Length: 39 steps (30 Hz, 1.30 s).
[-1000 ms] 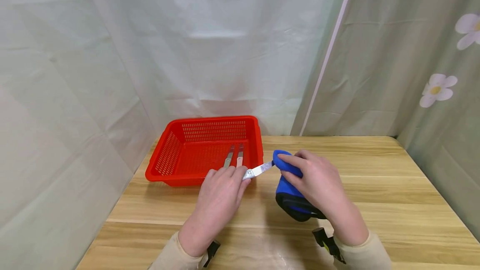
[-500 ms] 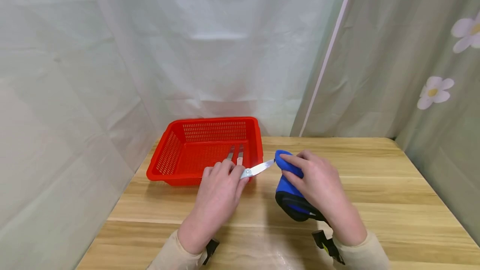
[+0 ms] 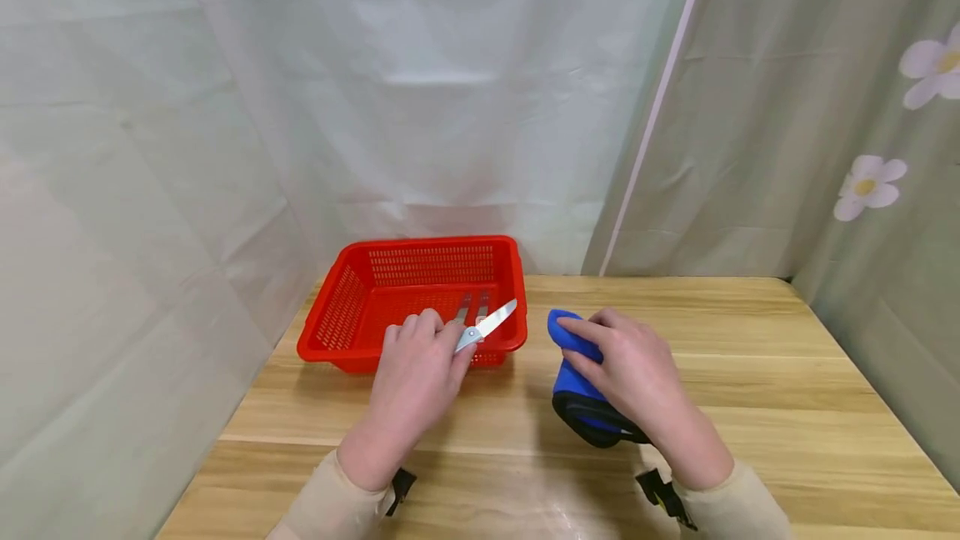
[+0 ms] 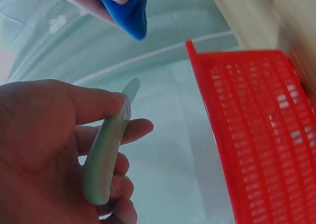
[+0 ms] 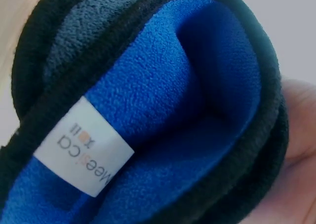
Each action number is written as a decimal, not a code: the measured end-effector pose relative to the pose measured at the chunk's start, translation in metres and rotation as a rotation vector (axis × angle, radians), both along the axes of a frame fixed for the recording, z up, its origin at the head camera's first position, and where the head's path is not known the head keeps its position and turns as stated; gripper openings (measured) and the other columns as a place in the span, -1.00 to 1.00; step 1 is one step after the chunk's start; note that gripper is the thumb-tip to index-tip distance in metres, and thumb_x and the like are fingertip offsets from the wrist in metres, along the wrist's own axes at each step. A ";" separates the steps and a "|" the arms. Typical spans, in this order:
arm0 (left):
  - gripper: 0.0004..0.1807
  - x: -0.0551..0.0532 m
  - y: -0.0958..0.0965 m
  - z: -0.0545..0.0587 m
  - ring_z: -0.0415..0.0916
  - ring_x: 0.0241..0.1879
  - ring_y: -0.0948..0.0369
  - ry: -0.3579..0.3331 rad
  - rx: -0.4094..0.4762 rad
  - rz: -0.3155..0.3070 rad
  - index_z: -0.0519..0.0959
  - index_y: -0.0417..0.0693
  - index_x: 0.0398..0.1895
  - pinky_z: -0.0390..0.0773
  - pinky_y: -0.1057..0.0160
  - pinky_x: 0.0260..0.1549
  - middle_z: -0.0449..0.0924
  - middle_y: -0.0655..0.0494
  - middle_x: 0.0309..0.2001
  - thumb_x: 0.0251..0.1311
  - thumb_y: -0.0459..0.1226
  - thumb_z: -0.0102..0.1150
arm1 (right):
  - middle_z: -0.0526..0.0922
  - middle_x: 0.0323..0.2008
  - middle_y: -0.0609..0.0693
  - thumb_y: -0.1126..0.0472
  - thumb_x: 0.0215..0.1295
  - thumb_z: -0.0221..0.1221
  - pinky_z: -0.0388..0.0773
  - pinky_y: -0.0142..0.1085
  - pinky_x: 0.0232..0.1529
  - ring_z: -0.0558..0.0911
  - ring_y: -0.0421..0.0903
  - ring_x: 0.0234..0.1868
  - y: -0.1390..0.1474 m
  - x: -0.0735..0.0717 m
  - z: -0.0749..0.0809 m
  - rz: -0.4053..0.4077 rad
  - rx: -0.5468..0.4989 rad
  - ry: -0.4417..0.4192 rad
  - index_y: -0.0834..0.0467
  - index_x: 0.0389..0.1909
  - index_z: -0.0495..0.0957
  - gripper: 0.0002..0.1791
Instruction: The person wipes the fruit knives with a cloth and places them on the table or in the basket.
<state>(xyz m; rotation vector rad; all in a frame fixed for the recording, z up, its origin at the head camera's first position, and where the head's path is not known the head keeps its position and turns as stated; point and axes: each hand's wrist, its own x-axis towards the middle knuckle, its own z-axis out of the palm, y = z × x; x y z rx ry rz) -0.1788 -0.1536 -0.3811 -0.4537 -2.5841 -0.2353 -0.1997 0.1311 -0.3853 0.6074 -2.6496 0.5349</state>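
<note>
My left hand [image 3: 412,377] grips a folding knife [image 3: 495,320] by its pale green handle. Its blade is unfolded and points up and to the right over the basket's near right corner. In the left wrist view the handle [image 4: 102,160] lies between thumb and fingers. To the right, my right hand [image 3: 637,365] pinches a folded blue cloth [image 3: 577,377] with black edging, apart from the blade. The right wrist view shows the cloth's folds close up, with a white label [image 5: 85,147] on it.
A red plastic basket [image 3: 337,353] with slotted walls stands at the back left of the wooden table [image 3: 750,357]. Two similar knives [image 3: 483,307] lie in it, partly hidden behind my left hand. A pale curtain [image 3: 465,107] hangs close behind the table.
The knife blade has left the cloth's tip, where it was before. My left hand has moved left with it, and the blade now tilts up more steeply. The right hand has hardly moved.
</note>
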 end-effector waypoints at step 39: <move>-0.70 -0.114 -0.050 0.018 0.45 -0.57 0.14 -0.506 -0.002 0.221 0.53 -0.04 -0.28 0.49 0.17 -0.54 0.55 0.06 -0.53 0.54 -0.06 0.29 | 0.71 -0.16 0.04 0.05 0.37 0.54 0.60 -0.08 -0.31 0.68 0.05 -0.28 0.000 -0.029 0.000 0.006 0.065 -0.033 -0.06 0.28 0.79 -0.53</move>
